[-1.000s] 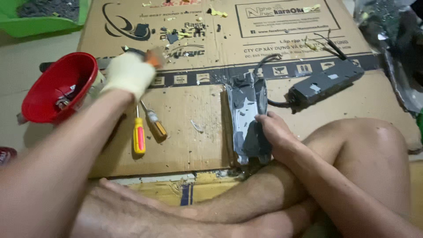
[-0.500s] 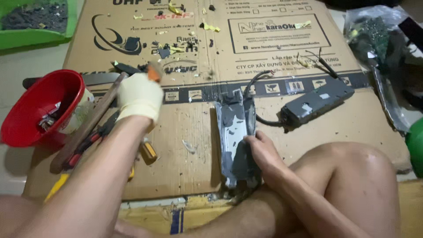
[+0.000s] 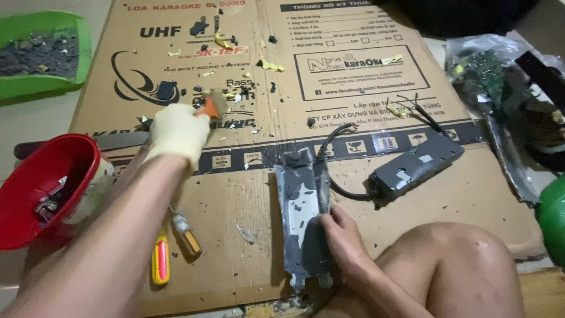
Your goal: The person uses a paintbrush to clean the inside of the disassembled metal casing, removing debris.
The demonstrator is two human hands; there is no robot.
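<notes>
Flattened brown cardboard box [image 3: 365, 194] with printing all over it is basically the worktop here, laid out on a pale floor and sprinkled with little yellow and black scraps. Sitting cross-legged at it, the person has the left hand [image 3: 176, 132] in a cream knit work glove, curled shut around an orange-handled tool [image 3: 207, 108], though only the orange end pokes out so I can't tell what kind of tool it is. Right hand [image 3: 344, 238] is bare, fingers pressed down on the lower right edge of a long grey metal housing [image 3: 303, 227] lying flat near the front edge of the cardboard, more pinning it than gripping it. A black cable runs from its top end over to a second dark grey oblong module [image 3: 415, 168] further right. Off to the left sits a red plastic bowl [image 3: 41, 188] holding small bits, with a yellow-handled screwdriver [image 3: 160, 262] and a stubby amber-handled one [image 3: 187, 235] lying just beside the forearm. A green tray [image 3: 41, 56] of dark debris is at the far left corner, and clear bags with green circuit boards [image 3: 488, 70] are on the right. My worry: that bare hand sits right on the sheet-metal edge, so if the tool slips while prying, the fingers could get cut or jabbed. The housing could also skid on the cardboard, since only one hand holds it.
</notes>
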